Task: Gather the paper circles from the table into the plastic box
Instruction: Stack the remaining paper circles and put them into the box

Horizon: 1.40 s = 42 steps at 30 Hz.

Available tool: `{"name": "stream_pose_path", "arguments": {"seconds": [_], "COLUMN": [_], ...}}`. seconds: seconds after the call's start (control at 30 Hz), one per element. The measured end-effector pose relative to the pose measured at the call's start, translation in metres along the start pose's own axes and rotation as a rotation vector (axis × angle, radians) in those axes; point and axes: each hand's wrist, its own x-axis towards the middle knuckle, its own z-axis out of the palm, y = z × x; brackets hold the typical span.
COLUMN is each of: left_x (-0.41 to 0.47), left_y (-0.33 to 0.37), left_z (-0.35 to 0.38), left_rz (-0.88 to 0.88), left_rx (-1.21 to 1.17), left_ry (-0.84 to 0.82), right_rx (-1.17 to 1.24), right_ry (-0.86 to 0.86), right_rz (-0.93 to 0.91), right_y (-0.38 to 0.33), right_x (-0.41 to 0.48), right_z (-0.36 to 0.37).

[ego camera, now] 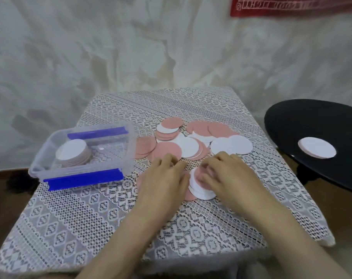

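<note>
My paper circles (167, 151) are pink on some faces, white on others. The plastic box (38, 158) is clear, with blue clips (82, 181). The lace cloth (70, 218) is white, worked in diamonds and bands. The round surface (311, 121) beside me is black.

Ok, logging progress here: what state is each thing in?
plastic box: open, one stack of circles inside.
loose circles: scattered, overlapping.
near stack: on the table, partly covered.
left hand: flat on circles.
right hand: fingers curled on near stack.
stray circle: on black disc, off the table.
</note>
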Motion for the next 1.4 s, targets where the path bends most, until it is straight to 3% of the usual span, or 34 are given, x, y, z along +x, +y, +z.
{"name": "stream_pose_path", "arguments": {"seconds": [0.2,0.37,1.0,1.23,1.4], "left_x": [-0.009,-0.017,0.001,-0.005,-0.016], "left_y": [0.004,0.003,-0.014,-0.013,-0.008], "left_z": [-0.003,-0.004,-0.002,-0.009,-0.013], "left_rz": [0.047,0.058,0.039,-0.004,-0.111], "left_rx": [-0.011,-0.036,-0.113,-0.201,-0.513], "left_ry": [0.004,-0.082,-0.143,-0.046,0.013], "right_rx": [0.09,0.129,0.254,0.553,0.801], "right_ry": [-0.092,-0.064,-0.108,0.004,-0.221], "right_rz": [0.037,0.054,0.14,0.088,-0.015], "right_y": [0.013,0.007,0.002,0.012,-0.006], "right_x": [-0.009,-0.012,0.041,0.029,0.007], "right_z": [-0.013,-0.011,-0.007,-0.008,-0.003]}}
